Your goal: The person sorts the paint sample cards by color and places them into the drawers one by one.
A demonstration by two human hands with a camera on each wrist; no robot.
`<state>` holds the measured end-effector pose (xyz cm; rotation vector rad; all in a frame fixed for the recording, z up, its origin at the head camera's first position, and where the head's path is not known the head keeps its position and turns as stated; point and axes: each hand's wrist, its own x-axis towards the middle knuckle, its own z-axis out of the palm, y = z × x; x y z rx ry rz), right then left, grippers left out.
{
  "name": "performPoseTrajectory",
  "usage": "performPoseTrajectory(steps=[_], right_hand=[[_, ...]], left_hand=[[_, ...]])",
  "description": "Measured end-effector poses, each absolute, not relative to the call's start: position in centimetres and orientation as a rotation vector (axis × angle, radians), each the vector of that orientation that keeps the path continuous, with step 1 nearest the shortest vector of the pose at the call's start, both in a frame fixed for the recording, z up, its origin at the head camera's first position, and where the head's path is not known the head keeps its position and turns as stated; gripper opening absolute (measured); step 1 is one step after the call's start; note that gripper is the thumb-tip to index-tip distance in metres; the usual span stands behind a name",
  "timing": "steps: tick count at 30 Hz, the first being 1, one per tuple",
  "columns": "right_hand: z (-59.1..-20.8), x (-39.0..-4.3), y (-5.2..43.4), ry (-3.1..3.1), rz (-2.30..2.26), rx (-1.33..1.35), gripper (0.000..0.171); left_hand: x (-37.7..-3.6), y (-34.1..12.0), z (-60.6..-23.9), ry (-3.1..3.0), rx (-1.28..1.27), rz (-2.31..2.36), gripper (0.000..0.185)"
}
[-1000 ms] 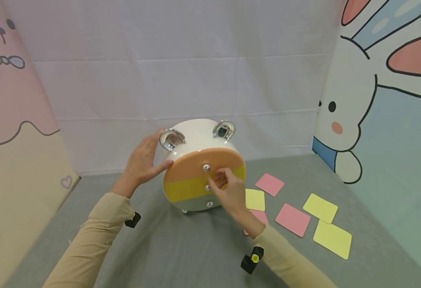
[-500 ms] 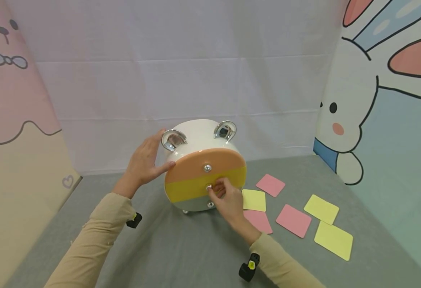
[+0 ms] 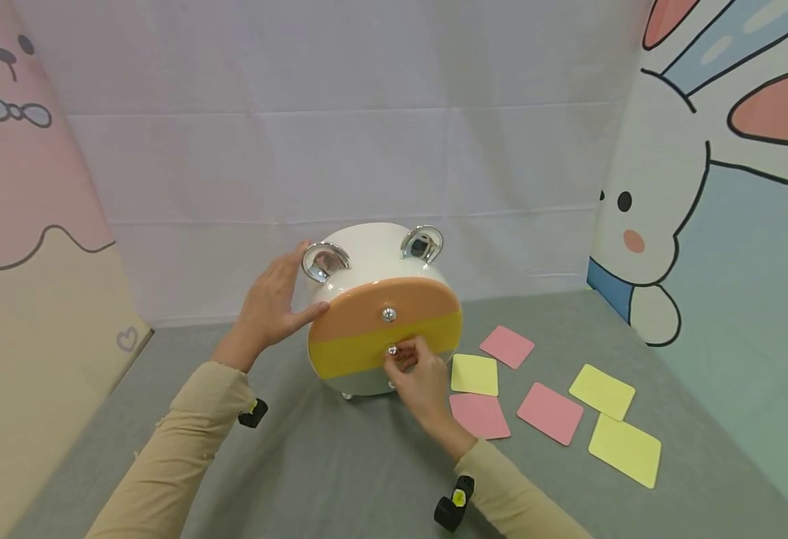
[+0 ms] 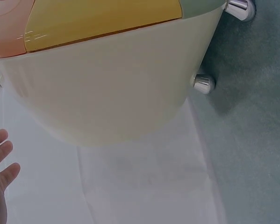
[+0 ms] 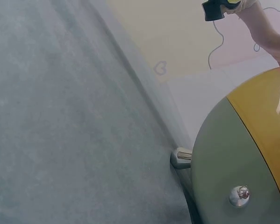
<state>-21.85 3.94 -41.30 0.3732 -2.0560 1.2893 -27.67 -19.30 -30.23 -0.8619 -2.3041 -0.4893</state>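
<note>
A round white cabinet [image 3: 367,254] with two chrome ear-shaped handles stands on the grey table [image 3: 340,464]. Its front is split into an orange drawer [image 3: 380,298], a yellow drawer [image 3: 346,358] and a grey-green drawer [image 5: 224,158], each with a silver knob. My left hand [image 3: 286,296] rests flat on the cabinet's left side, with the thumb at the front rim. My right hand [image 3: 402,358] pinches the yellow drawer's knob [image 3: 391,349]. All drawers look flush. In the left wrist view only the left fingertips [image 4: 2,163] show, beside the white body [image 4: 107,88].
Several pink and yellow square cards lie on the table right of the cabinet, the nearest a yellow card [image 3: 474,374] and a pink card [image 3: 480,415]. A white cloth backdrop hangs behind. Cartoon panels stand at the left and right. The cabinet sits on small silver feet [image 5: 181,157].
My right hand has slid down and left from between the top two knobs, and its fingers have closed on the yellow drawer's knob. The left hand and cabinet have stayed put.
</note>
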Motion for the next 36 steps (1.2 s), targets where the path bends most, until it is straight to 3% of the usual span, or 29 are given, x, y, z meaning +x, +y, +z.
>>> performPoseTrajectory(steps=[36], right_hand=[[-41.0,-14.7,6.4,-2.093,1.367,0.408,0.022]], left_hand=[[-27.7,-19.4,-30.5,-2.34,-0.833,-0.484,0.091]])
